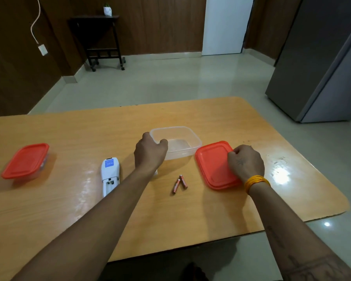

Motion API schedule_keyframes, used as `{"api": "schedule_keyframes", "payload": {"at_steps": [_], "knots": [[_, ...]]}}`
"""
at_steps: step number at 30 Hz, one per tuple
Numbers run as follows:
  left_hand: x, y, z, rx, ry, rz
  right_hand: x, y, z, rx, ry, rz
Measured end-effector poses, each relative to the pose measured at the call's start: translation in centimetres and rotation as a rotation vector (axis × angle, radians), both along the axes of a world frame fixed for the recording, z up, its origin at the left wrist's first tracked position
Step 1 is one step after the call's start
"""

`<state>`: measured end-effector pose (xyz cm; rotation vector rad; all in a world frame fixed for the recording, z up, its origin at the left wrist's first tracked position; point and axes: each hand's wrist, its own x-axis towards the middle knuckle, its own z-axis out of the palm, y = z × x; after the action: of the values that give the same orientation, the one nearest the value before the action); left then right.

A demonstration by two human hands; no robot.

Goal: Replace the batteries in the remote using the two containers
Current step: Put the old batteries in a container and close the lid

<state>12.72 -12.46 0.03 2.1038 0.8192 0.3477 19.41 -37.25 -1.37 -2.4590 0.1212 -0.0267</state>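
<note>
Two small batteries [179, 183] are seen lying loose, side by side, on the tabletop [73, 216], between an opened white remote [109, 175] and one detached red lid [214, 164]. They are judged light, hard and prone to rolling (best pinched at mid-length). The lid's edge is pinched by the right hand [244, 162]; the left hand [149, 152] is curled over the rim of the clear empty container [182, 141]. A second, lidded container [25, 161] is set far left.
</note>
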Motion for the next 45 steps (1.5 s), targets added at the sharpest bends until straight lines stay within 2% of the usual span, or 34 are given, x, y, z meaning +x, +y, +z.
{"api": "schedule_keyframes", "payload": {"at_steps": [6,17,20,24,26,30,33,41,43,45], "knots": [[0.1,-0.5,0.2,0.140,0.143,-0.052,-0.4,0.1,-0.3,-0.228,-0.019,0.038],[-0.6,-0.9,0.3,0.240,0.144,-0.120,-1.6,1.1,0.1,-0.391,-0.117,0.084],[-1.7,-1.0,1.4,0.396,0.125,-0.144,-2.2,1.5,0.7,-0.383,-0.197,0.120],[-3.7,-0.9,2.5,0.501,0.085,-0.277,-3.7,3.1,1.7,-0.258,-0.227,0.334],[-4.7,-1.2,2.5,0.466,0.131,-0.355,-4.7,4.2,1.9,-0.192,-0.175,0.459],[-5.9,-2.5,1.1,0.487,0.293,-0.513,-6.4,6.5,1.2,-0.228,-0.095,0.613],[-6.0,-2.8,-0.3,0.504,0.374,-0.551,-6.9,7.2,0.5,-0.263,-0.090,0.622],[-5.8,-2.2,0.4,0.465,0.378,-0.542,-6.7,7.6,0.2,-0.304,-0.088,0.567],[-5.6,-1.7,1.0,0.456,0.285,-0.504,-6.7,7.7,1.0,-0.221,-0.132,0.505],[-5.0,-1.2,1.7,0.397,0.128,-0.425,-6.1,7.8,1.8,-0.050,-0.215,0.412]]}}
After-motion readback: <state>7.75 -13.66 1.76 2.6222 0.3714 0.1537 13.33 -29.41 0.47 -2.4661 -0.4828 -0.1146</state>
